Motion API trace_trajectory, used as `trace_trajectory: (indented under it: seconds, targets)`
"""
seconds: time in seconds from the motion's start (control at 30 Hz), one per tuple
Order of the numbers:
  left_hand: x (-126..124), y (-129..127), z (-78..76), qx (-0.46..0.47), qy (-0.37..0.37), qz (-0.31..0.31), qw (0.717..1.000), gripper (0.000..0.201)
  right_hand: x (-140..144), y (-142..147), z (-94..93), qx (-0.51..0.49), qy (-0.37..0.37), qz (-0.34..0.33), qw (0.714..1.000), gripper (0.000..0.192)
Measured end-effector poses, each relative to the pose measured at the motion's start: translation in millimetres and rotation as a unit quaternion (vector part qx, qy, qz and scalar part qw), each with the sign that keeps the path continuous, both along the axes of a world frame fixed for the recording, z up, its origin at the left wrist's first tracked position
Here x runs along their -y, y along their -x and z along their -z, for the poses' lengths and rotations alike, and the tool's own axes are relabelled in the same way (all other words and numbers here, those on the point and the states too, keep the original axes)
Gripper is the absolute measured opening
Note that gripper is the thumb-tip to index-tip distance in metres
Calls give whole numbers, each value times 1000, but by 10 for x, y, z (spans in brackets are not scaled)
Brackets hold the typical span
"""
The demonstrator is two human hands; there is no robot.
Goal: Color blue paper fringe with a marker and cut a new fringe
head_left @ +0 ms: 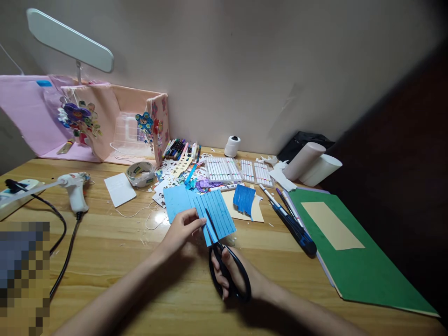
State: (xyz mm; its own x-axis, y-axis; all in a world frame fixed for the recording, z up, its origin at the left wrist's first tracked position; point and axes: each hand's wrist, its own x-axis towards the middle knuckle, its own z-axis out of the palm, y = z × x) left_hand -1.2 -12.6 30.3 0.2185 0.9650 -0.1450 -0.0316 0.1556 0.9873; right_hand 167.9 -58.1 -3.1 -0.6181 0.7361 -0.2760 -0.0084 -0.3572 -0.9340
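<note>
The blue paper point(201, 212) lay on the wooden table point(115, 261) just ahead of both hands, already slit into parallel strips along its right part. The right hand point(238, 275) was closed through the loops of black scissors point(224, 261), whose blades pointed up into the sheet's near edge. The left hand point(182, 228) pinched the paper's near left edge between thumb and fingers. To the right lay a green folder point(364, 266) with a tan sheet point(331, 226) on it, and loose pens point(290, 217) beside it. To the left lay a glue gun point(74, 186) and a tape roll point(140, 173). Farther back, open marker trays point(238, 170) held rows of white-barrelled markers, a bunch of coloured pens point(178, 148) lay by the pink cardboard box point(115, 126), which held a clear plastic tub point(128, 133).
</note>
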Motion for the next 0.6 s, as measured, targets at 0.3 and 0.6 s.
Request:
trace_trajectory:
  seconds: [0.3,0.6]
  targets:
    - [-58,5,122,27,19,14,999,34,-94,4,36,18,21,-1,1000,71]
    - [-137,72,184,53,40,29,997,32,-168,126,112,54,21,55,997,67]
